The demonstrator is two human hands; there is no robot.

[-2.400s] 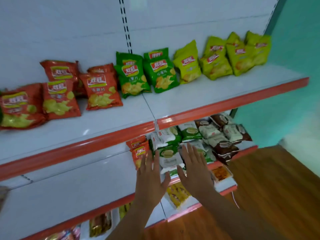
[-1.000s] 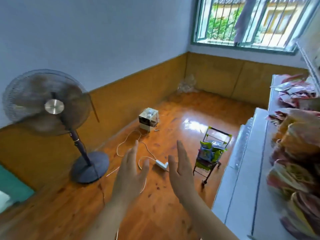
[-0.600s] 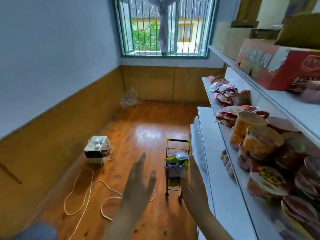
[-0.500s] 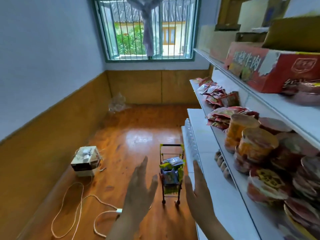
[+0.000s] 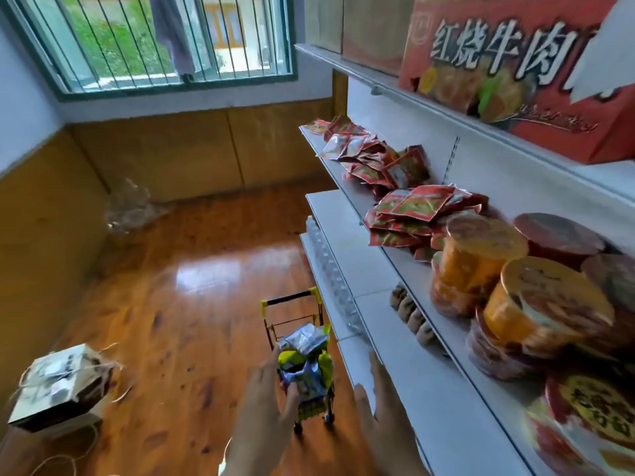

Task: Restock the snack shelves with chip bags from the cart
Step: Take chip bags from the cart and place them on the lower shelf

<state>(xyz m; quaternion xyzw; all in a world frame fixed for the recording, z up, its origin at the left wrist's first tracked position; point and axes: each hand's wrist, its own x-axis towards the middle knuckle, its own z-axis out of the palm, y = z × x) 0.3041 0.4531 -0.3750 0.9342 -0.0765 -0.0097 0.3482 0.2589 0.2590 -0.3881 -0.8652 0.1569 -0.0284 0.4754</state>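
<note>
Shelving (image 5: 412, 389) fills the right side in white tiers: three show, a top one bearing one big red carton (image 5: 515, 73) with white Chinese lettering, a middle one, and a lower one that is mostly bare. Floorboards (image 5: 192, 269) of glossy brown wood take up the left, under one barred window (image 5: 154, 39) with a green frame. On the middle tier lie two heaps of red sachets (image 5: 409, 207), too many and too jumbled to count, and nearer the camera at least four noodle tubs (image 5: 481, 262) are clear, two orange and two dark red, with more blurred ones beyond the count at the right edge. One pale box (image 5: 58, 383) tied with string sits on the floor at lower left. One small cart (image 5: 302, 345) with yellow handle corners stands on the floor just beside the lowest shelf edge, heaped with chip bags (image 5: 302, 365); three or so can be told apart, silver, yellow-green and blue. Both hands reach forward from below: the left hand (image 5: 264, 407) is spread, its fingers overlapping the bags so that contact cannot be told; the right hand (image 5: 381, 403) is spread flat beside the cart, over the shelf edge, holding nothing.
</note>
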